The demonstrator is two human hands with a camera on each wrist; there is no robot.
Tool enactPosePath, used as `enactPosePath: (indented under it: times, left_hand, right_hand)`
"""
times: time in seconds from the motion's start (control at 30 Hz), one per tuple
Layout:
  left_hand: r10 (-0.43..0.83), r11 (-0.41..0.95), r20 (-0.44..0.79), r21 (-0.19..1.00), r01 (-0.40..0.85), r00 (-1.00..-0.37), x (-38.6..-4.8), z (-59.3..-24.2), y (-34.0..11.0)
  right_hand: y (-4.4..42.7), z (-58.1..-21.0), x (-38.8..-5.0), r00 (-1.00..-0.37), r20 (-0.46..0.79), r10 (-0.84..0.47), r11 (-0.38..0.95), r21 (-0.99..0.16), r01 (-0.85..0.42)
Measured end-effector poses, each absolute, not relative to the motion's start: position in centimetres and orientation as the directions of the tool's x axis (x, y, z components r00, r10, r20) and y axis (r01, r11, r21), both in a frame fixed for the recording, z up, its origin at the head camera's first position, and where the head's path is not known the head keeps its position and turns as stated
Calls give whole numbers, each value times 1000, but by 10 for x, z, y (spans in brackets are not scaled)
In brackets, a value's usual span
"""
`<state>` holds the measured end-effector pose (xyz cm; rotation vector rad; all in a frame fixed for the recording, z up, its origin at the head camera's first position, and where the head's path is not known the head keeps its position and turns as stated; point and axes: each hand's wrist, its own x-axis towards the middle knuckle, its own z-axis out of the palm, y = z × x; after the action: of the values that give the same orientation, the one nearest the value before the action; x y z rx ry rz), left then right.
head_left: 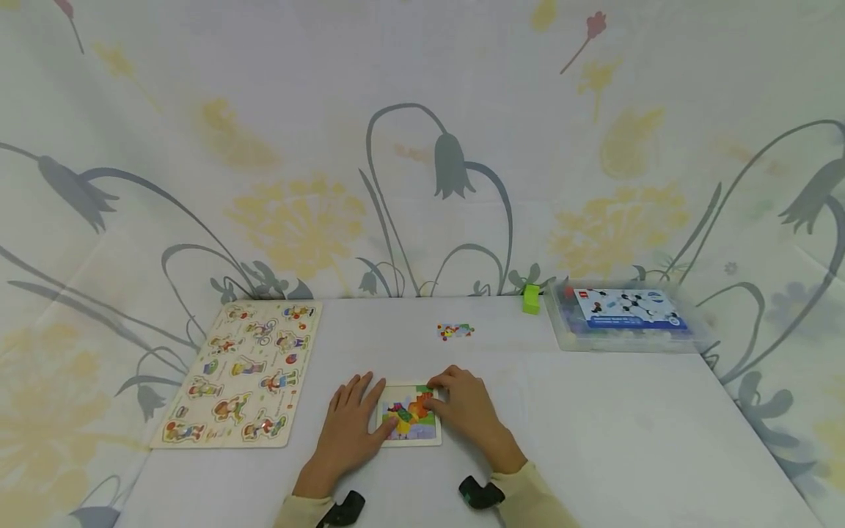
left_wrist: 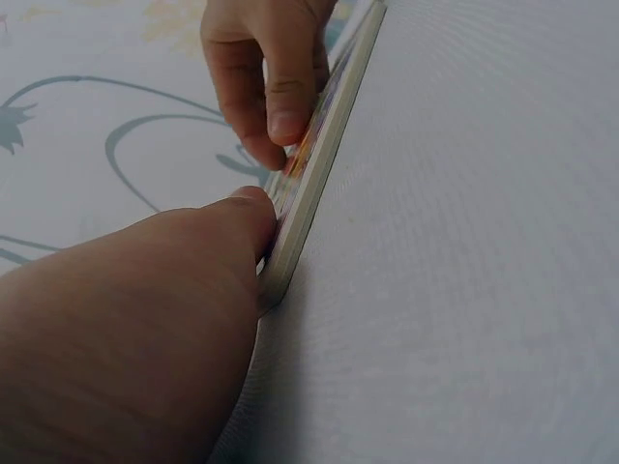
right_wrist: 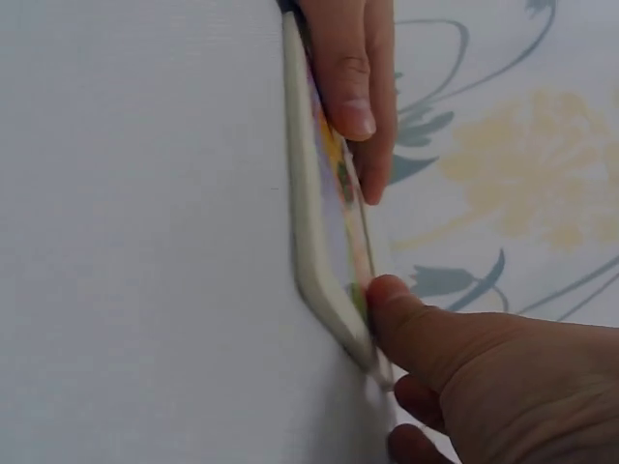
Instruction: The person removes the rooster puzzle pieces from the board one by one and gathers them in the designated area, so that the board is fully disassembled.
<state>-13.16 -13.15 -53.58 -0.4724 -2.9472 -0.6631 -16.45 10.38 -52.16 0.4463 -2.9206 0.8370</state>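
A small framed picture puzzle (head_left: 416,433) with a colourful bird-like picture lies flat on the white table between the two hands. My left hand (head_left: 350,429) rests at its left side with fingers extended and the thumb on the picture. At the upper right corner, my right hand (head_left: 470,412) pinches the puzzle, thumb on the picture and fingers bent by the edge. The right wrist view shows the right thumb (right_wrist: 392,295) touching the surface near the frame's corner. Whether individual pieces are loose under the fingers is hidden.
A larger wooden puzzle board (head_left: 247,374) with figures lies to the left. Farther back are a small colourful piece (head_left: 455,331), a bright green block (head_left: 531,299) and a clear plastic box (head_left: 627,315) with a blue-and-white label. A flower-patterned cloth (head_left: 409,220) hangs behind the table.
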Motion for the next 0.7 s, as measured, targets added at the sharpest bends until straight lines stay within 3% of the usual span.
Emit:
enactPosePath:
  times: [0.23,0.47,0.7]
  left_hand:
    - [281,854,138,416,313,-950,-131,-536,-131]
    - [287,849,181,407,337,-941,-131,-538,-131]
    - [278,854,151,413,316,-949,-132,-538,-133]
  right_hand:
    - [100,-499,-175,-935,-13,-353,842,-439,-312]
    - [98,-487,-187,-908,-171,-383,839,-475,-264]
    - [97,-485,-191,-896,-201,-396,824,-507,-251]
